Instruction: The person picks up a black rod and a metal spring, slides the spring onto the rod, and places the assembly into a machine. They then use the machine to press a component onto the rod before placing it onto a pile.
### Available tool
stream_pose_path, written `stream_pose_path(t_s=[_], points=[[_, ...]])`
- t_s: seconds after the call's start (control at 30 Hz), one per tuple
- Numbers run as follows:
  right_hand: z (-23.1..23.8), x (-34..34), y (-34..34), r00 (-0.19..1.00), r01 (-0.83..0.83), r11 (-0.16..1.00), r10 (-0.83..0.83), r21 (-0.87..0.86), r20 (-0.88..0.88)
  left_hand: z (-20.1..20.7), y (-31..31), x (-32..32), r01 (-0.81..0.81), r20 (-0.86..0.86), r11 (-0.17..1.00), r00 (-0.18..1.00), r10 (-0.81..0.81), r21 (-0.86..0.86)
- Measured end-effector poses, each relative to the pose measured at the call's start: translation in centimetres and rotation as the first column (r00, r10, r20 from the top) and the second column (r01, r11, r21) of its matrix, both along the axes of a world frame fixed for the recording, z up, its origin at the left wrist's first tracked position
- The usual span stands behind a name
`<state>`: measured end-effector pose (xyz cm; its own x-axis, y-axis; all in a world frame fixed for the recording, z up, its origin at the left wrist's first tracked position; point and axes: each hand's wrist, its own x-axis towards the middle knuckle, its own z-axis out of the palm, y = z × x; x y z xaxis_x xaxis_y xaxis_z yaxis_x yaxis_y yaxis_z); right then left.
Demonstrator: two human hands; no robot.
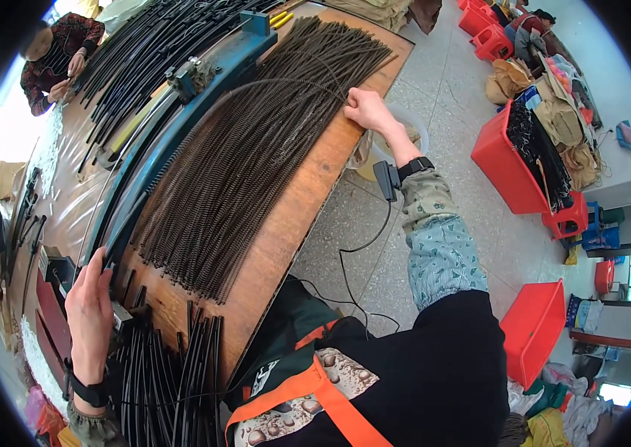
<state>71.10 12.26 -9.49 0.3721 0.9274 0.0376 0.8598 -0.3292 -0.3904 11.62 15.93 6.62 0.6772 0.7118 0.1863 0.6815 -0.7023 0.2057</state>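
A wide bed of long dark coiled springs (256, 156) lies side by side on a brown wooden bench (286, 231). My right hand (366, 110) is stretched to the far end of the bed and pinches the end of one spring, which arcs up above the others. My left hand (90, 313) rests at the near end on a blue metal rail (181, 127), its fingers on the rail's edge. A stack of black tubes (174, 365) lies just right of that hand.
More black tubes (144, 52) lie beyond the blue rail, where another person (58, 56) works at the far corner. Red plastic crates (531, 328) stand on the speckled floor to the right, and a round white basin (412, 130) sits beside the bench.
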Motion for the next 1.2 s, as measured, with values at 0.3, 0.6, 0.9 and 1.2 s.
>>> stream_pose_path(t_s=[0.3, 0.6, 0.9, 1.2], points=[[4.4, -6.3, -1.3, 0.803, 0.019, 0.995, -0.071, 0.094, 0.592, 0.8, -1.0, -0.7, -0.055, -0.065, 0.997, 0.996, 0.058, 0.051], [5.1, -26.1, 1.9, 0.682, -0.586, 0.594, 0.729, 0.551, -0.061, 2.2, -3.5, -3.5, -0.114, -0.117, 0.983, 0.984, 0.131, 0.14], [8.3, -37.2, 3.1, 0.572, -0.54, 0.271, 0.813, 0.797, 0.111, 2.7, -6.1, -7.9, -0.17, -0.154, 0.963, 0.967, 0.204, 0.207], [8.0, -38.9, 4.1, 0.513, -0.621, 0.269, 0.85, 0.736, 0.122, 1.4, -6.7, -10.6, -0.204, -0.053, 0.961, 0.975, 0.217, 0.188]])
